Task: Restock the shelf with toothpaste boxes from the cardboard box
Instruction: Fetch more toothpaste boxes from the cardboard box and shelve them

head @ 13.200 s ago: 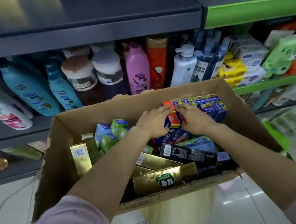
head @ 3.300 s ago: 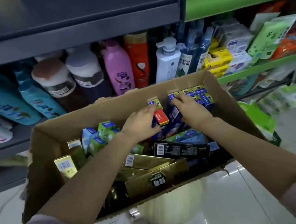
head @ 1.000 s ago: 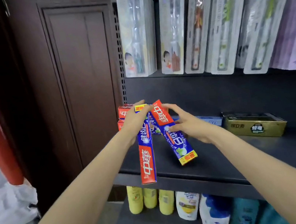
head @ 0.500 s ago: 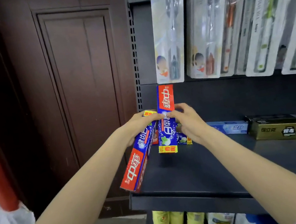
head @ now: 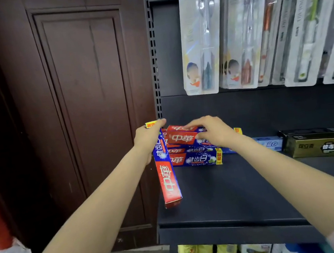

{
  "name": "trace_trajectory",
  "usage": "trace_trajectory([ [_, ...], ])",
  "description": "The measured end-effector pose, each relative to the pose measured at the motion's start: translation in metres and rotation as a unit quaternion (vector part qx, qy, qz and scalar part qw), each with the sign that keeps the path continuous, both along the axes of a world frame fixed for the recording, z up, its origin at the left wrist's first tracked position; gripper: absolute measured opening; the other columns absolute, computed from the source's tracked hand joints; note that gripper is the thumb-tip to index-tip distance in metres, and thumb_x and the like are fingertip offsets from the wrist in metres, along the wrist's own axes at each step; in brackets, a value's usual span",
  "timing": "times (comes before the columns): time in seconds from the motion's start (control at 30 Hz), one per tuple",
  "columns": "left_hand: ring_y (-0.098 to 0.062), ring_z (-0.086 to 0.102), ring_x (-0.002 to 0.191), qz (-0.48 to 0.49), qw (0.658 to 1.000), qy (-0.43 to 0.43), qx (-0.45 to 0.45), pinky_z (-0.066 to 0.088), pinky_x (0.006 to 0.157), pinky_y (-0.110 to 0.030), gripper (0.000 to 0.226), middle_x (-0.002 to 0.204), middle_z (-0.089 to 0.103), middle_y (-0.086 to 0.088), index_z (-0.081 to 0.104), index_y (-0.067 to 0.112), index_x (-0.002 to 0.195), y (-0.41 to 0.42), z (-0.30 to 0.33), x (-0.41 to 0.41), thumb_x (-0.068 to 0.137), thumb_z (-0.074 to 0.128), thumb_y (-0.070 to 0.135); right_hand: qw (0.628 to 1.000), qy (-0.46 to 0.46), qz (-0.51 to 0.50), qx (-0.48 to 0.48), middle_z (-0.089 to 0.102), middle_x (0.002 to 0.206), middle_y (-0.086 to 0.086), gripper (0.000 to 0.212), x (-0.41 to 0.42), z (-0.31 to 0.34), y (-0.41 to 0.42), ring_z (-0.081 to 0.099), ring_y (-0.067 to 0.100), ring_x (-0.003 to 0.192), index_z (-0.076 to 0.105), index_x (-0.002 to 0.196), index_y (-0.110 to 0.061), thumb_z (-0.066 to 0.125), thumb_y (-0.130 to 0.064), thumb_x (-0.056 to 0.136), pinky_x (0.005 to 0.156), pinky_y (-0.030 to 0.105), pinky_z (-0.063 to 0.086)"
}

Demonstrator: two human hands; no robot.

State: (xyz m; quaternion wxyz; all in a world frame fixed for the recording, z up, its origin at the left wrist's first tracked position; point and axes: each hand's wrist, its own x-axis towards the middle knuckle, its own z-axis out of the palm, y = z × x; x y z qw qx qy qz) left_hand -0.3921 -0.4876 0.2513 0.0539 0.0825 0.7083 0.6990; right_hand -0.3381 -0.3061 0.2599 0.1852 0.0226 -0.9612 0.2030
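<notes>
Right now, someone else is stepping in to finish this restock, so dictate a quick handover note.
Left hand grips one red-and-blue toothpaste box, hanging off the shelf corner.
Right hand holds the top box on the stack at the back left.
Done: a few boxes stacked.
Left: release the top box, add the left-hand one, fetch more from the cardboard box, out of view.
</notes>
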Motion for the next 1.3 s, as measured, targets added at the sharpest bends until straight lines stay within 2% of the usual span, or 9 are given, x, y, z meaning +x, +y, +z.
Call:
trace_trajectory([
  [0.17, -0.018, 0.070, 0.082, 0.072, 0.997, 0.003, 0.036, 0.053, 0.080, -0.029, 0.050, 0.096, 0.069, -0.004, 0.050, 0.011, 0.111, 0.002, -0.012, -0.013, 0.083, 0.064, 0.049, 0.996, 0.032, 0.019, 0.082, 0.050, 0.129, 0.001, 0.046, -0.021, -0.016, -0.004, 0.045, 0.021, 0.122, 0.053, 0.132, -0.029, 0.055, -0.007, 0.092, 0.103, 0.038, 0.038],
  [0.33, -0.021, 0.069, 0.090, 0.081, 0.995, -0.014, 0.054, 0.052, 0.088, -0.033, 0.044, 0.098, 0.068, -0.005, 0.045, 0.014, 0.101, 0.006, -0.020, -0.014, 0.083, 0.062, 0.050, 0.988, 0.034, -0.028, 0.149, 0.042, 0.128, 0.002, 0.049, -0.028, -0.049, -0.010, 0.037, 0.020, 0.119, 0.045, 0.139, -0.031, 0.054, -0.015, 0.093, 0.102, 0.030, 0.037],
  [0.53, -0.015, 0.067, 0.074, 0.070, 0.991, -0.028, 0.112, 0.050, 0.067, -0.023, 0.045, 0.085, 0.065, 0.000, 0.046, 0.013, 0.100, 0.014, -0.018, -0.011, 0.084, 0.060, 0.052, 0.993, 0.007, 0.018, -0.115, 0.056, 0.111, -0.003, 0.036, 0.007, -0.017, -0.031, 0.051, 0.012, 0.105, 0.057, 0.125, -0.019, 0.043, -0.038, 0.097, 0.082, 0.022, 0.038],
  [0.63, -0.019, 0.069, 0.084, 0.059, 0.983, -0.041, 0.167, 0.053, 0.075, -0.027, 0.052, 0.092, 0.067, -0.004, 0.051, 0.009, 0.108, 0.022, -0.020, -0.010, 0.082, 0.063, 0.052, 0.906, -0.223, 0.079, -0.350, 0.067, 0.093, 0.000, 0.037, 0.025, -0.016, -0.044, 0.064, 0.015, 0.086, 0.058, 0.107, -0.018, 0.042, -0.048, 0.095, 0.076, 0.025, 0.050],
  [0.73, -0.017, 0.068, 0.085, 0.038, 0.984, -0.029, 0.173, 0.051, 0.082, -0.029, 0.043, 0.092, 0.067, -0.002, 0.051, 0.014, 0.103, 0.024, -0.019, -0.006, 0.084, 0.062, 0.050, 0.846, -0.266, 0.116, -0.448, 0.069, 0.095, 0.003, 0.037, 0.026, -0.025, -0.038, 0.067, 0.016, 0.081, 0.057, 0.109, -0.015, 0.048, -0.046, 0.092, 0.078, 0.028, 0.054],
  [0.97, -0.008, 0.064, 0.082, -0.037, 0.991, 0.094, 0.087, 0.054, 0.064, -0.022, 0.027, 0.093, 0.065, 0.003, 0.060, 0.016, 0.120, 0.006, -0.013, -0.007, 0.095, 0.055, 0.024, 0.945, -0.127, 0.038, -0.299, 0.072, 0.084, 0.001, 0.031, 0.022, -0.021, -0.013, 0.067, 0.008, 0.064, 0.066, 0.108, -0.012, 0.060, -0.036, 0.089, 0.070, 0.023, 0.054],
  [1.1, -0.005, 0.064, 0.083, -0.021, 0.987, 0.147, 0.058, 0.054, 0.068, -0.024, 0.033, 0.107, 0.064, 0.002, 0.055, 0.018, 0.126, 0.002, -0.016, -0.003, 0.093, 0.055, 0.025, 0.956, -0.148, 0.023, -0.251, 0.068, 0.099, 0.001, 0.036, 0.023, -0.011, -0.008, 0.066, 0.011, 0.078, 0.055, 0.125, -0.021, 0.058, -0.034, 0.091, 0.076, 0.028, 0.053],
  [1.2, -0.007, 0.061, 0.086, -0.033, 0.991, 0.112, 0.057, 0.054, 0.076, -0.031, 0.039, 0.119, 0.060, -0.007, 0.051, 0.018, 0.132, -0.001, -0.017, 0.002, 0.094, 0.055, 0.023, 0.959, -0.165, 0.024, -0.228, 0.065, 0.107, 0.003, 0.044, 0.027, -0.006, -0.008, 0.063, 0.011, 0.082, 0.045, 0.137, -0.024, 0.055, -0.027, 0.094, 0.075, 0.028, 0.052],
  [1.3, -0.010, 0.062, 0.086, -0.061, 0.994, 0.026, 0.091, 0.054, 0.081, -0.033, 0.053, 0.117, 0.061, -0.010, 0.038, 0.020, 0.141, 0.000, -0.020, 0.004, 0.092, 0.058, 0.024, 0.959, -0.125, 0.037, -0.250, 0.062, 0.092, -0.004, 0.045, 0.031, -0.011, -0.013, 0.062, 0.010, 0.077, 0.044, 0.137, -0.018, 0.055, -0.020, 0.094, 0.073, 0.026, 0.052],
])
